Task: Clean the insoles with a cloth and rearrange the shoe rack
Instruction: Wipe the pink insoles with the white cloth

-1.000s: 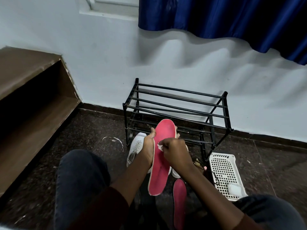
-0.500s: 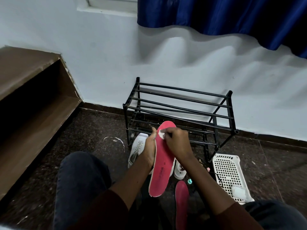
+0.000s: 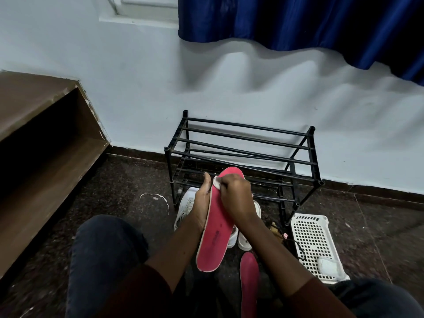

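My left hand (image 3: 202,203) grips a pink insole (image 3: 216,235) by its left edge and holds it upright, toe end up. A small white cloth (image 3: 216,182) is pinched in my right hand (image 3: 236,198), which presses it against the insole's upper part. On the floor below lies a second pink insole (image 3: 249,278). Behind my hands stands the black metal shoe rack (image 3: 243,152), with bare shelves. White sneakers (image 3: 185,207) sit on the floor in front of the rack, partly hidden by my hands and the insole.
A white perforated plastic basket (image 3: 314,239) with a white pad in it sits right of the rack. A brown wooden shelf unit (image 3: 46,143) fills the left side. A blue curtain (image 3: 298,26) hangs above. My knees frame the dark stone floor.
My right hand with the cloth has moved up the insole from its middle to the toe end. My left hand keeps its hold on the insole.
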Tool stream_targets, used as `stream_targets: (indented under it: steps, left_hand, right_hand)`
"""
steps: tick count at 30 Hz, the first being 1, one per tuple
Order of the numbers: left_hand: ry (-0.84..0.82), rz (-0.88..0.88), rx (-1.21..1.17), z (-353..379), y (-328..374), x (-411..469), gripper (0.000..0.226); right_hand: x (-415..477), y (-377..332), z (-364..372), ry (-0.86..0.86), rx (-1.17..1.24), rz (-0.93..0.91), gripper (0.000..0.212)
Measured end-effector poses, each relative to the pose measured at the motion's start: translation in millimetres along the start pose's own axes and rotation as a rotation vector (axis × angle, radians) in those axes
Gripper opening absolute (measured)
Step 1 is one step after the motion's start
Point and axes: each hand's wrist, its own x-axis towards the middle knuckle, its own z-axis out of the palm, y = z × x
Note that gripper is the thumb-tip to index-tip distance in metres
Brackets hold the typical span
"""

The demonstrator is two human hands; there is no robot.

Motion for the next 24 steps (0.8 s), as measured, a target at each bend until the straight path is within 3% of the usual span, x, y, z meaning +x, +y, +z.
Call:
stream_targets:
  steps: [5, 10, 13, 20, 24]
  left_hand:
    - [0.062, 0.045, -0.008, -4, 0, 3, 0.062]
    - [0.053, 0.024, -0.027, 4, 15, 1, 0.084]
    - [-0.007, -0.009, -0.085, 9, 17, -2, 0.083]
    - [0.02, -0.014, -0.005, 19, 21, -2, 0.089]
    - [-0.013, 0.029, 0.068, 20, 17, -8, 0.079]
  right_hand:
    - [3, -4, -1, -0.015, 0.038, 0.039, 0.025]
    - [-28, -13, -11, -0.056, 0.163, 0.009, 0.018]
    - [-46, -15, -15, -0.126, 0.176, 0.0, 0.012]
    - [-28, -17, -15, -0.02, 0.099, -0.029, 0.014]
    - [8, -6, -16, -0.016, -0.006, 0.038, 0.02]
